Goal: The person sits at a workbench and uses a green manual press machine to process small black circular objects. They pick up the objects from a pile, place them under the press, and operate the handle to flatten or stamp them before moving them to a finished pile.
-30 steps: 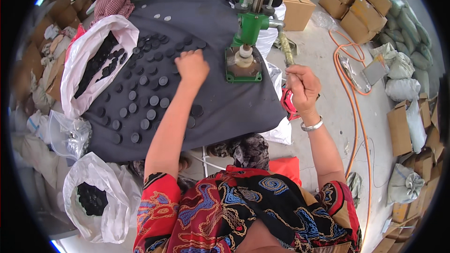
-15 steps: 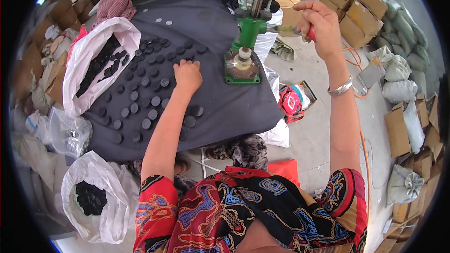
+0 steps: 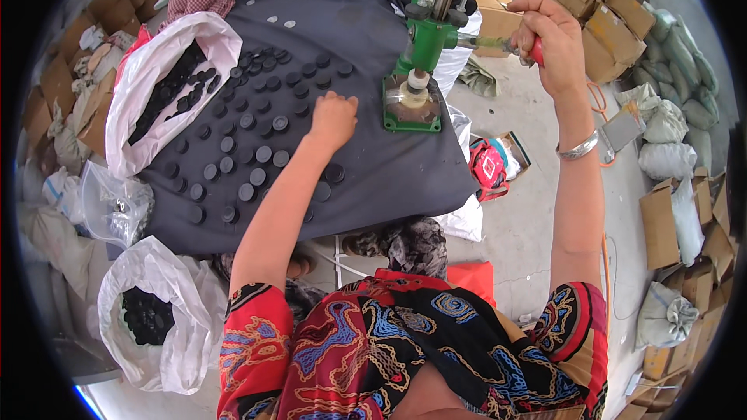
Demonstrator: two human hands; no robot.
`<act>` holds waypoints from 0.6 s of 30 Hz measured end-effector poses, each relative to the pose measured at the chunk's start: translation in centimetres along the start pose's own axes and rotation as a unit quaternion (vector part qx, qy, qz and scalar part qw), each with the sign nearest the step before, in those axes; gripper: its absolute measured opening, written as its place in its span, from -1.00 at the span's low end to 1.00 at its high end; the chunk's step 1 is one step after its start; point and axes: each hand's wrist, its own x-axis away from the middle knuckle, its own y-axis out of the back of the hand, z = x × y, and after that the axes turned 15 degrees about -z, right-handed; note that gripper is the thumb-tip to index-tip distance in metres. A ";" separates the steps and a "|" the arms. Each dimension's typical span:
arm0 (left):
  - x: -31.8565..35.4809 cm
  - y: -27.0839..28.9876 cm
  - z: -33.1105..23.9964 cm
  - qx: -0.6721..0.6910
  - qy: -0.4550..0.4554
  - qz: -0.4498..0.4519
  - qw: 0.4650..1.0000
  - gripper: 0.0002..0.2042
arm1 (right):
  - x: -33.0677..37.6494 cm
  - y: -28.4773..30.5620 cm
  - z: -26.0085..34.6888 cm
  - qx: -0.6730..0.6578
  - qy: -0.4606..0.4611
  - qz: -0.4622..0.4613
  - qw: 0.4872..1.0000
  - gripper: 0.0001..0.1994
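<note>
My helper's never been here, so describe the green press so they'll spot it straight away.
Find the dark grey cloth spread over the table, scattered with round black discs. Near its right edge, to the right of the person's left hand, stands the green press. It is the only tall green metal thing there, with a side lever gripped by the right hand.

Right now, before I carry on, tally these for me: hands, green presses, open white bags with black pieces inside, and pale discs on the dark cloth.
Hands: 2
Green press: 1
Open white bags: 2
Pale discs: 3
Total: 8
Black discs left out: too crowded to count.
</note>
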 end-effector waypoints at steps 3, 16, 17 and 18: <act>0.4 -1.3 -0.5 0.065 0.062 -0.001 0.996 -0.71 | 0.1 -0.4 0.1 0.001 -0.004 -0.004 1.000 -0.76; 0.3 -0.8 -0.6 0.225 0.164 -0.073 0.958 -0.49 | 0.2 -0.3 0.0 -0.016 0.009 -0.008 1.000 -0.77; -0.4 -0.8 -1.4 0.256 0.190 -0.087 0.944 -0.48 | 0.2 -0.2 0.0 -0.013 0.005 -0.008 1.000 -0.77; -1.2 -0.5 -2.4 0.288 0.215 -0.099 0.928 -0.46 | 0.2 -0.1 0.0 -0.009 0.001 -0.008 1.000 -0.77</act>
